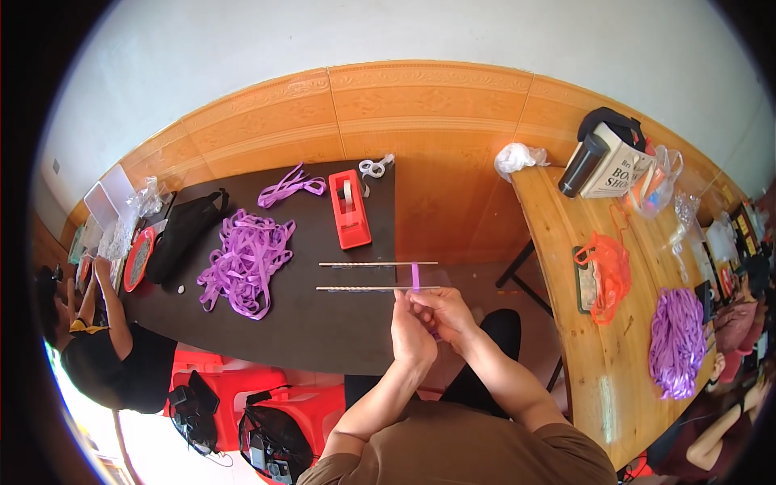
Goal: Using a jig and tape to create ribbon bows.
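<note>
Nearest, two bare forearms rise from the lower edge and meet just past the front right corner of the dark tabletop point(323, 323). The left hand point(411, 330) and right hand point(443, 314) are pressed together, fingers curled and pinched on one strip of purple ribbon point(415, 276), which runs up from the fingertips and crosses the nearer of two thin sticks. Both sticks point(377, 288) lie parallel, side by side, their right ends jutting past the tabletop's right edge over open floor.

Beyond the sticks stands one red tape dispenser point(349, 208), upright and apart from them. To its left lies one large pile of purple ribbon point(242, 263), with one smaller bunch of ribbon point(289, 187) farther back and one white ribbon curl point(373, 167) at the far edge. One black bag point(182, 230) lies on the left part. The dark surface between pile, sticks and near edge is bare.

A gap of floor separates this tabletop from one wooden tabletop point(566, 242) at the right, which carries one orange net bag point(608, 273), another purple ribbon heap point(677, 339) and one black cup point(584, 164). A person in black point(121, 356) sits at the far left end.
</note>
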`<state>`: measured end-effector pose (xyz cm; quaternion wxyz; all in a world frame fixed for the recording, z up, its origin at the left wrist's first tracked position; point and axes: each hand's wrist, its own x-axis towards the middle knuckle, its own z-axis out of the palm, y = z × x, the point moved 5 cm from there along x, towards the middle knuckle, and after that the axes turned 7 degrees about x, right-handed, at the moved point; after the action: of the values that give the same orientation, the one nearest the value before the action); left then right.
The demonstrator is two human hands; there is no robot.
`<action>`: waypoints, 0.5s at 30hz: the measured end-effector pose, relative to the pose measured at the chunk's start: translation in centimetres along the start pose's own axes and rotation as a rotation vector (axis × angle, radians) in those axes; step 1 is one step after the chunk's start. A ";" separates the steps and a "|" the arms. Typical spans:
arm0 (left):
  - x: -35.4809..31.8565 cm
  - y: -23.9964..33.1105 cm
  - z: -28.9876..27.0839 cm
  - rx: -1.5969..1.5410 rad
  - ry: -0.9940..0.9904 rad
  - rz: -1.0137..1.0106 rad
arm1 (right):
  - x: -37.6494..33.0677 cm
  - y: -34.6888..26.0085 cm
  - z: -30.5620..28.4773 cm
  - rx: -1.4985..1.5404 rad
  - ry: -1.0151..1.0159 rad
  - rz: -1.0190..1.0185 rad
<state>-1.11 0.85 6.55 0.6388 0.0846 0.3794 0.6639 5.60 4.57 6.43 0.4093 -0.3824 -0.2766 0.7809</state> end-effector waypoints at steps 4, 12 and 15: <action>-0.1 0.7 0.1 0.015 -0.062 -0.011 | 0.3 0.3 -0.1 0.061 -0.035 0.025; -0.8 2.1 0.4 0.003 -0.137 -0.136 | -0.8 -0.8 -2.2 0.207 0.053 0.014; -1.0 2.3 0.1 -0.013 -0.155 -0.165 | -1.0 -2.1 -3.4 0.164 0.102 -0.119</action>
<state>-2.70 0.23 8.43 0.7194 0.1002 0.3304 0.6028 9.65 5.20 6.53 0.4982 -0.3697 -0.2130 0.7548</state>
